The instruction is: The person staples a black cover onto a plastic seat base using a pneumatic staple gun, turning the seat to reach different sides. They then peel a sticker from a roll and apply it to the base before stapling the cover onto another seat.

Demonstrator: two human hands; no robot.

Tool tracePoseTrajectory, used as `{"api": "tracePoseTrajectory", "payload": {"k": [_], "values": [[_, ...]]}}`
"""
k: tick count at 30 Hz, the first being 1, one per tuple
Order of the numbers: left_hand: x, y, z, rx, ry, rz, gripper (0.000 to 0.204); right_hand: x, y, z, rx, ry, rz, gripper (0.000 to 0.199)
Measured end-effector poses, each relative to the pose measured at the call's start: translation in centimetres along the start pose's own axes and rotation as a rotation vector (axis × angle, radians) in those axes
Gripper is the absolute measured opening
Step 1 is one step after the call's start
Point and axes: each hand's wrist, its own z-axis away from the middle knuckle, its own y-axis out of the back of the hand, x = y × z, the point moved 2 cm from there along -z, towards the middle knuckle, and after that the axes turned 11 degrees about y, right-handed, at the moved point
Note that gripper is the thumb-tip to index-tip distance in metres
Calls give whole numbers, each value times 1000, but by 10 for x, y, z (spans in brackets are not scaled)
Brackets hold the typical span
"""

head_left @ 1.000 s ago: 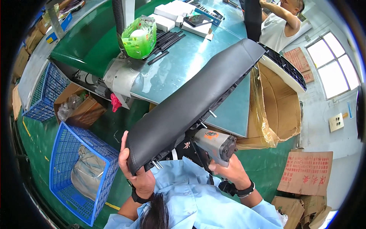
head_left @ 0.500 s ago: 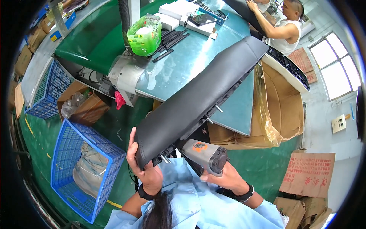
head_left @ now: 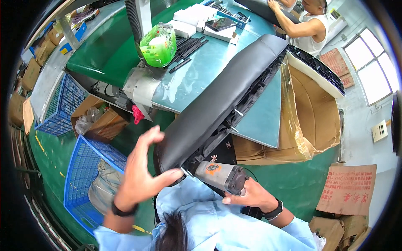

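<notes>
A long black padded seat (head_left: 217, 100) lies slantwise in front of me, from my lap across the edge of the green table (head_left: 261, 125). Metal studs stick out of its underside along the right. My left hand (head_left: 142, 169) is open at the seat's near end, fingers spread and thumb reaching toward the nearest stud; whether it touches is hard to tell. In my right hand (head_left: 253, 194) is a grey-bodied power tool (head_left: 215, 175) with a black end cap, held by a grip that is mostly hidden. The tool's front end is by the seat's underside.
Black strips (head_left: 188, 52), a green plastic bag (head_left: 158, 46), white boxes (head_left: 184, 28) and a phone (head_left: 220, 24) are on the table. A large open carton (head_left: 318, 125) stands right, a blue crate (head_left: 75, 201) left. Another person (head_left: 307, 31) handles a black piece at the far right.
My left hand has let go of the seat's near end and moved left with its fingers spread. The seat has tilted, showing more of its underside. My right hand still holds the tool.
</notes>
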Motion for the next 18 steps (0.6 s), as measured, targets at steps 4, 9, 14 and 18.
{"api": "tracePoseTrajectory", "payload": {"k": [4,9,14,18], "values": [[60,-12,-95,-293,-62,-325,99,-13,4,-4,-27,10,50,58],[92,-74,-173,-289,224,-334,99,-5,10,9,61,15,55,55],[44,-71,-208,-193,120,238,78,22,25,49,287,198,358,46],[47,-80,-207,-49,17,655,71,31,33,83,496,24,134,46]]}}
